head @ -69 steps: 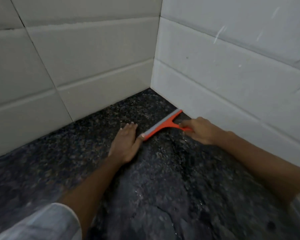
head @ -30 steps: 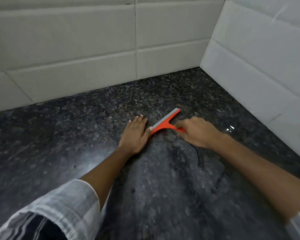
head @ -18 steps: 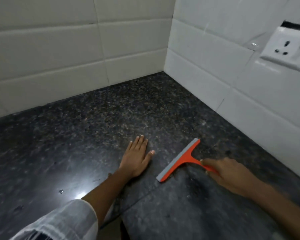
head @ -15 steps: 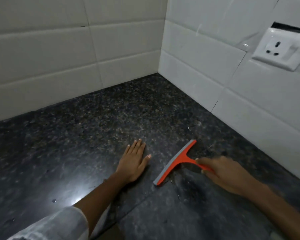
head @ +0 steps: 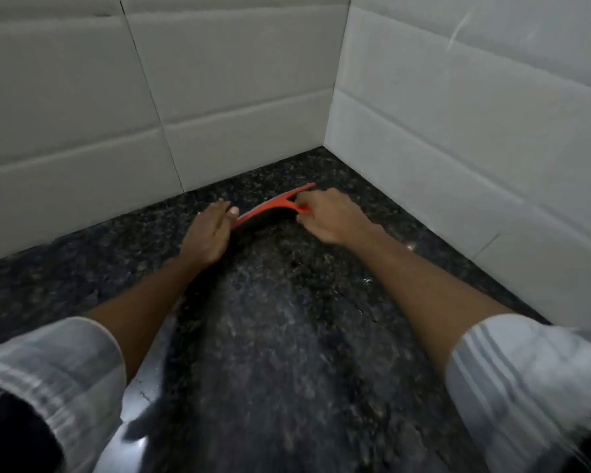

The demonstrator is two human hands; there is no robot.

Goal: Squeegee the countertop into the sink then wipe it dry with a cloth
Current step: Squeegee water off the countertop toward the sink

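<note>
Head view: just above the middle of the frame, the right hand (head: 325, 216) is wrapped tight on the orange squeegee (head: 273, 206). The left hand (head: 209, 233) lies flat, fingers together, touching its end. Press the blade flat on the granite countertop (head: 287, 336) and pull slowly.

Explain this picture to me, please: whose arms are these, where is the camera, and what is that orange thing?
No machine here: a person wears one camera on the head, looking forward and down, so both arms reach into the picture from below. The surface is a dark speckled stone countertop that runs into a corner of pale wall tiles. The right hand grips the handle of an orange squeegee, a wiper whose blade pushes water along. The blade lies near the corner. The left hand lies flat on the stone, its thumb at the blade's near end. A few wet glints show on the stone. Neither sink nor cloth is in view.
</note>
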